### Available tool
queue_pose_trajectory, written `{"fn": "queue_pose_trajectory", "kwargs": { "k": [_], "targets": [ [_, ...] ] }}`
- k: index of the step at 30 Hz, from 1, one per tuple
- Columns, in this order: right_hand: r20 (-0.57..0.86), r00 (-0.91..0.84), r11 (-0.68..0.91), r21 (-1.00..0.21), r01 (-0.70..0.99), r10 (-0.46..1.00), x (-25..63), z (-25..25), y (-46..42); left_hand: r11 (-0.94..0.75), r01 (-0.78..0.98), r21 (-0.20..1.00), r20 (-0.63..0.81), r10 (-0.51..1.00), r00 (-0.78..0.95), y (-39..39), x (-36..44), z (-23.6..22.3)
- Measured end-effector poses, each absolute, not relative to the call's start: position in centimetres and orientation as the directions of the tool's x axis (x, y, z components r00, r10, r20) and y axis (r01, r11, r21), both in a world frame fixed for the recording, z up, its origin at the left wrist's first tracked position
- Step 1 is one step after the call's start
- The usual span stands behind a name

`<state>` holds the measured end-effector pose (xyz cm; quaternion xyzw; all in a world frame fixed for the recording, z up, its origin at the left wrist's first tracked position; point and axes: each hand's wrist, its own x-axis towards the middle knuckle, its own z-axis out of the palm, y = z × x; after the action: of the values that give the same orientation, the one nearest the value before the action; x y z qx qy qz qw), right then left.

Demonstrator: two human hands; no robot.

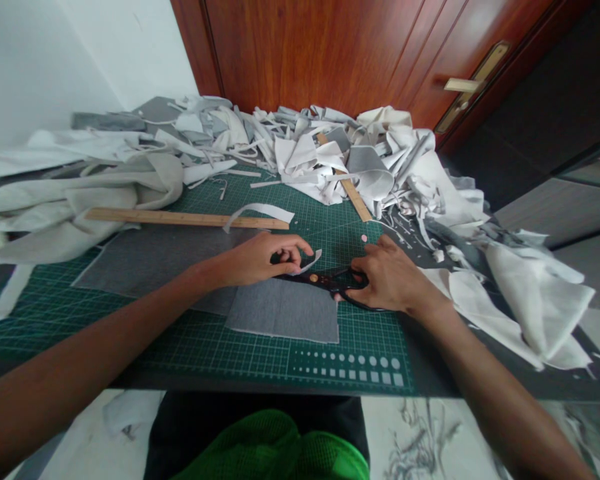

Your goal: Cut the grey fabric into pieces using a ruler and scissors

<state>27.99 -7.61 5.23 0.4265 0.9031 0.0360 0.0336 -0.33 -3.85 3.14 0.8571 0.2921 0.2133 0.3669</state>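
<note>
My right hand (387, 273) is wrapped round the handles of black scissors (316, 278), their blades pointing left. The blades lie at the upper edge of a grey fabric piece (285, 313) on the green cutting mat (180, 343). My left hand (267, 259) is closed beside the blades, its thumb and fingers pinched at a narrow pale strip of fabric (313, 260) that curls up from the cut edge. Fingers partly hide the blade tips. A larger dark grey fabric piece (155, 257) lies flat under my left forearm.
A wooden ruler (190, 218) lies beyond my left hand, with a curved white strip (267, 211) over its end. Another ruler (355, 197) sticks out of the scrap heap (320, 157) at the back. Bunched cream cloth (80, 190) lies left, white cloth (530, 300) right.
</note>
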Motion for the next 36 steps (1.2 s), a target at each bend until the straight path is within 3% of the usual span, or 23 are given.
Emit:
{"fn": "queue_pose_trajectory", "kwargs": {
  "k": [10,15,21,36],
  "targets": [
    [-0.020,-0.648,0.648,0.066,0.759,0.761,27.7,4.9,-7.4,-0.539,0.318,0.780,0.131,0.638,0.759,-3.7,-0.9,3.1],
    [-0.022,-0.651,0.651,0.052,0.757,0.759,27.8,5.0,-7.5,-0.570,0.411,0.712,0.063,0.635,0.770,-3.0,-2.5,4.0],
    [-0.029,-0.653,0.654,0.039,0.756,0.757,27.8,5.1,-7.6,-0.534,0.414,0.737,-0.067,0.551,0.832,-2.4,-4.0,5.0],
    [-0.028,-0.646,0.645,0.099,0.758,0.763,28.0,5.2,-7.6,-0.632,0.453,0.628,-0.056,0.544,0.837,-2.1,-4.2,4.4]
  ]
}}
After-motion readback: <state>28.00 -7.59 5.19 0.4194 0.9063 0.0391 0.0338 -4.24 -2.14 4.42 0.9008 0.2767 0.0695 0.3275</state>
